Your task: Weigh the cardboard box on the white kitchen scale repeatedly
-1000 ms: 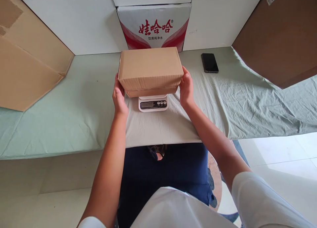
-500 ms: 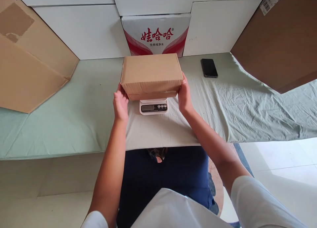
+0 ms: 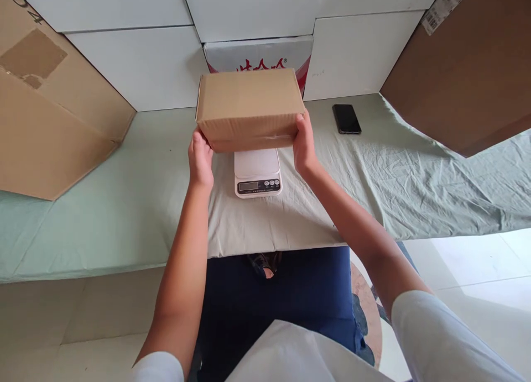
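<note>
Cardboard box (image 3: 250,106), plain brown and closed, sits gripped between a person's two bare hands, raised clear of the white kitchen scale (image 3: 258,172) that lies just below and slightly nearer than it. The left hand (image 3: 201,162) presses its fingers against the box's left lower edge, while the right hand (image 3: 304,145) clasps the box's right end with the thumb along the near face; both hands are closed on the box. The scale's bare weighing plate shows between the two wrists, its dark display and buttons facing the person. It rests on a counter (image 3: 124,205) draped in a pale green cloth. Beyond the right hand, further along the counter, a black phone (image 3: 346,119) lies flat, well apart from the box. Behind the box, a white carton with red lettering (image 3: 257,55) stands against stacked white boxes, partly hidden by the held box. A large tan carton (image 3: 50,111) leans far out from the left hand, and a darker brown carton (image 3: 468,72) looms beyond the right hand. White sleeves frame the lower edge of the view.
</note>
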Motion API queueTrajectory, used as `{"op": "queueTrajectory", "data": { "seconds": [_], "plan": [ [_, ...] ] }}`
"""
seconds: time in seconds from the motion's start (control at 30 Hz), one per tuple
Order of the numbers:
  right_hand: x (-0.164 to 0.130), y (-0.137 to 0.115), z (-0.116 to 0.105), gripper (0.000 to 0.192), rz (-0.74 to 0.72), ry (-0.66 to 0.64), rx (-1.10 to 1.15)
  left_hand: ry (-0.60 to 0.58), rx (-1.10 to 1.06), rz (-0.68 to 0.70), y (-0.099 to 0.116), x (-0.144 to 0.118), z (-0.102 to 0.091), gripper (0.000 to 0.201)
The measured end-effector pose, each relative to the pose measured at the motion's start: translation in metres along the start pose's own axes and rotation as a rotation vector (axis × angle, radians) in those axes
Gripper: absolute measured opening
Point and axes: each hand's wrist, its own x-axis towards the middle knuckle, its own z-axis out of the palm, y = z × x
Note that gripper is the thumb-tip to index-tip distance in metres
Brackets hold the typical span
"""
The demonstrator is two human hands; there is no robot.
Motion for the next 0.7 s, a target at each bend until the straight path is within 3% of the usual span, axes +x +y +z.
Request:
{"op": "queueTrajectory", "data": {
  "seconds": [0.1,0.27,0.43,0.7],
  "plan": [
    [0.039,0.008,0.004,0.074,-0.057,0.015,-0.041,-0.028,0.014,-0.015,-0.007,0.045,0.002,0.074],
    [0.077,0.045,0.013,0.082,0.024,0.096,-0.001,0.037,-0.012,-0.104,-0.054,0.092,0.006,0.080],
    [0.076,0.082,0.018,0.088,0.094,0.111,0.048,0.123,-0.002,-0.245,-0.090,0.092,0.001,0.081],
    [0.070,0.094,0.013,0.073,0.182,0.121,0.107,0.108,0.018,-0.267,-0.096,0.087,0.000,0.071]
  ]
}}
